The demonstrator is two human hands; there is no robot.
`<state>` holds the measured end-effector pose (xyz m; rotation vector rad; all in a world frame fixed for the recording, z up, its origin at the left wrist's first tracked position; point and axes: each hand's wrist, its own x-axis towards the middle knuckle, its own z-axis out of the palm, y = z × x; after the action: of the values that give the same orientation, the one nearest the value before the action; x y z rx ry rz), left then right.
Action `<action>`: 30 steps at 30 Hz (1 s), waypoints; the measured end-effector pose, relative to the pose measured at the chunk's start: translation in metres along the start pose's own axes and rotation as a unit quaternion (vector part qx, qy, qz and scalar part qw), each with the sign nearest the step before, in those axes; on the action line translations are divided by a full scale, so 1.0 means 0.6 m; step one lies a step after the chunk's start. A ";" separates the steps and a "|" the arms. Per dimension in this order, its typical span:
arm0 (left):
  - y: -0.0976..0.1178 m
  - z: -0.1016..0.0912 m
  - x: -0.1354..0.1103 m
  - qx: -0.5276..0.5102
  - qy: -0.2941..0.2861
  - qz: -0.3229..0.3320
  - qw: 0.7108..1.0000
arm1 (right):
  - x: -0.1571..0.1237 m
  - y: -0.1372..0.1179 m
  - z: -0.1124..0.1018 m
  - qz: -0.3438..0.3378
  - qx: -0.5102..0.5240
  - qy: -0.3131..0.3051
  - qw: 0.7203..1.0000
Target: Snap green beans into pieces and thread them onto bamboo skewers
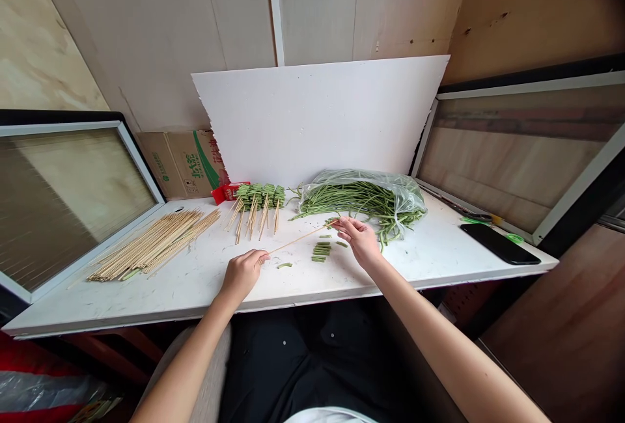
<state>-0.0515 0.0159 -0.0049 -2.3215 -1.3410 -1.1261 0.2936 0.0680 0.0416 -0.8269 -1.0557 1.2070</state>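
My left hand [243, 273] is closed on the near end of a thin bamboo skewer [297, 238], which slants up to the right above the table. At its far end my right hand [360, 239] is pinched together, with a short green bean piece [331, 222] showing at the fingertips. Exactly how the piece sits on the skewer is partly hidden. Below the skewer, cut bean pieces [321, 252] lie in a small row, and one loose piece [284, 265] is nearer my left hand.
A pile of bare skewers [151, 244] lies at the left. Finished bean skewers [261, 196] are stacked at the back, near a cardboard box [183, 163]. Behind my right hand is a clear plastic bag [410, 192] of long green beans [349, 196]. A phone [499, 243] rests at the right.
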 end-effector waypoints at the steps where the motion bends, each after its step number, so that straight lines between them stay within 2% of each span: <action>1: 0.000 0.000 -0.001 0.002 0.000 0.002 1.000 | -0.002 0.001 0.002 0.000 -0.002 -0.004 1.000; 17: 0.008 -0.005 0.002 0.041 -0.007 0.005 0.999 | -0.035 0.006 0.047 0.000 0.006 -0.055 0.998; 30: 0.008 -0.006 0.000 0.037 -0.008 0.042 0.998 | -0.049 0.006 0.064 -0.019 -0.005 -0.049 0.999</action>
<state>-0.0492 0.0113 -0.0017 -2.3154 -1.2560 -1.0163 0.2553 0.0386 0.0452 -0.7579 -1.1519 1.2210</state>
